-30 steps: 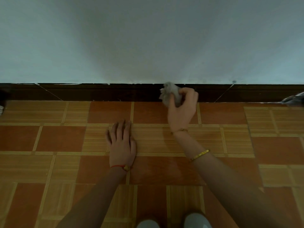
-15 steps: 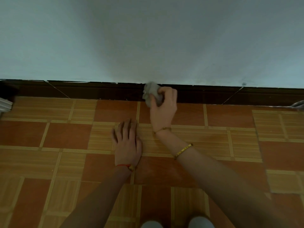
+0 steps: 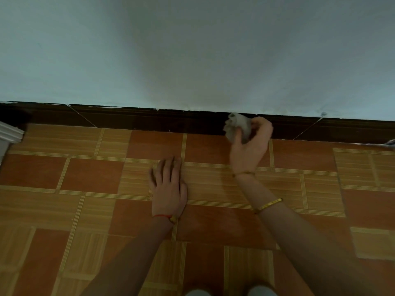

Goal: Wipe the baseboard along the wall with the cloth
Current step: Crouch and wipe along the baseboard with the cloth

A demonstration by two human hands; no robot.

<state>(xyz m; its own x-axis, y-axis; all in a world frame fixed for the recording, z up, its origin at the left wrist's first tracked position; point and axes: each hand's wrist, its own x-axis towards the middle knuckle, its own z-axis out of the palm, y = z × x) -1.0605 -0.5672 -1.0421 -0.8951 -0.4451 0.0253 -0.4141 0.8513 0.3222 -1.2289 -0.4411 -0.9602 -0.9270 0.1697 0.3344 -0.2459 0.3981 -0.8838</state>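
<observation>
A dark brown baseboard (image 3: 149,119) runs along the foot of a pale wall (image 3: 192,50). My right hand (image 3: 251,146) is closed around a crumpled grey cloth (image 3: 237,127) and holds it against the baseboard, right of centre. My left hand (image 3: 168,189) lies flat on the tiled floor, fingers apart and pointing toward the wall, holding nothing. Thin light lines cross the baseboard at its joints.
The floor (image 3: 85,189) is orange and tan patterned tile. A white moulded edge (image 3: 9,133) juts in at the far left by the baseboard. A small grey object (image 3: 390,143) lies at the far right edge. My knees (image 3: 230,292) show at the bottom.
My right hand first slid the cloth left along the baseboard, then back to the right. The view shifted slightly. My left hand stayed planted on the floor.
</observation>
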